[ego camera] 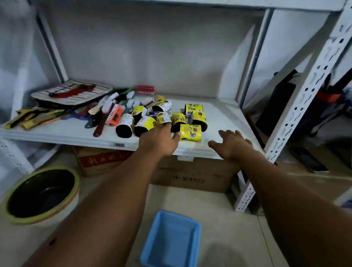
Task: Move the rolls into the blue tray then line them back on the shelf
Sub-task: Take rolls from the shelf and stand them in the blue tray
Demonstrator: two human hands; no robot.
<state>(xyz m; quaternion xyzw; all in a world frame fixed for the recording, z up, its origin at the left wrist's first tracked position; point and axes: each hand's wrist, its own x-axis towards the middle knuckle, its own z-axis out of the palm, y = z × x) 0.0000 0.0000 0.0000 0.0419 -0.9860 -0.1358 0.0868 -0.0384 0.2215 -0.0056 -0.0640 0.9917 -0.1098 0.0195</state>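
Head view, the only one I have: I judge we are at the very start of the first step, taking rolls off the shelf. The rolls [171,119], black with yellow wrappers, lie in a loose heap on the middle of the shelf [50,131], some upright, some on their sides; none is in the tray yet. The left hand [160,141] reaches into the front of the heap; its fingertips touch one roll and the thumb stands out beside the yellow roll [190,132] nearest the edge; its grip is spread, closed round nothing that I can see. The right hand [232,145] hovers palm down over the bare right end of the shelf, just right of that yellow roll; its grip is spread too, holding nothing.

The next move, as I judge it, calls for closing the fingers round one roll, lifting it clear of its neighbours, then carrying it down to the tray; the heap is tight, so a careless pull could send others off the edge.

Containers: the blue tray [172,242] sits on the floor below the shelf, between the two forearms; I see nothing in it. A dark basin [41,194] stands on the floor to the left; it looks empty as well. Cardboard boxes [189,174] sit under the shelf; I cannot tell what they hold.
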